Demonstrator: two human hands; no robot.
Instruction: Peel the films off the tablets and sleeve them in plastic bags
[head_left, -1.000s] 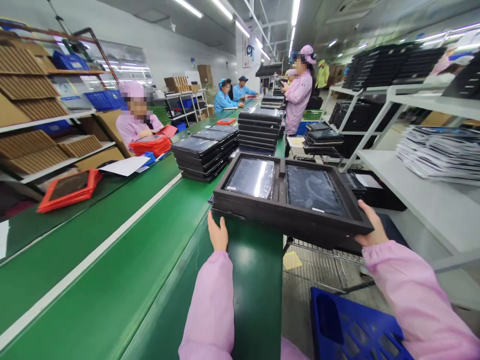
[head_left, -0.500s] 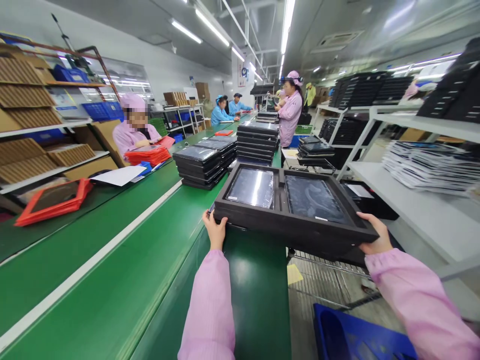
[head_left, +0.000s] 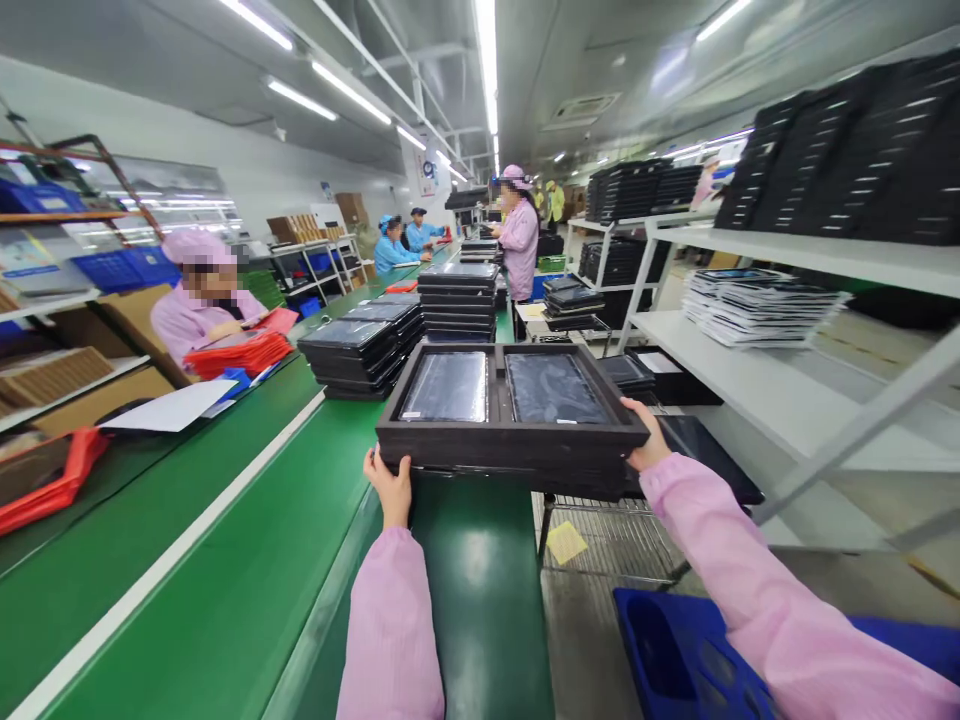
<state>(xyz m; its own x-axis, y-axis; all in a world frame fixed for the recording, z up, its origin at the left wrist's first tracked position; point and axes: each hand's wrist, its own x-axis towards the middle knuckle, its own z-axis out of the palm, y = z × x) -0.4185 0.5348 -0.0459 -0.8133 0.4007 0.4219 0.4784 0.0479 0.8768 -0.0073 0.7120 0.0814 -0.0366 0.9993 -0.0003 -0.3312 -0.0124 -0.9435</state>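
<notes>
I hold a black foam tray (head_left: 512, 443) with both hands over the near edge of the green conveyor table (head_left: 247, 530). Two dark screens in plastic film lie in its two compartments, side by side. My left hand (head_left: 390, 485) grips the tray's left front corner from below. My right hand (head_left: 643, 436) grips the right front corner, thumb on top. Both arms are in pink sleeves. Beyond the tray stand stacks of similar black trays (head_left: 360, 345) on the table.
A blue plastic crate (head_left: 675, 650) sits low at the right. A wire rack (head_left: 615, 535) stands under the tray. White shelves (head_left: 757, 375) at right carry black trays and bagged items. Workers in pink and blue stand along the line. Red frames (head_left: 45, 485) lie at left.
The tray has shifted left and a little lower in view while both hands keep hold of it. The camera has tilted up and turned right.
</notes>
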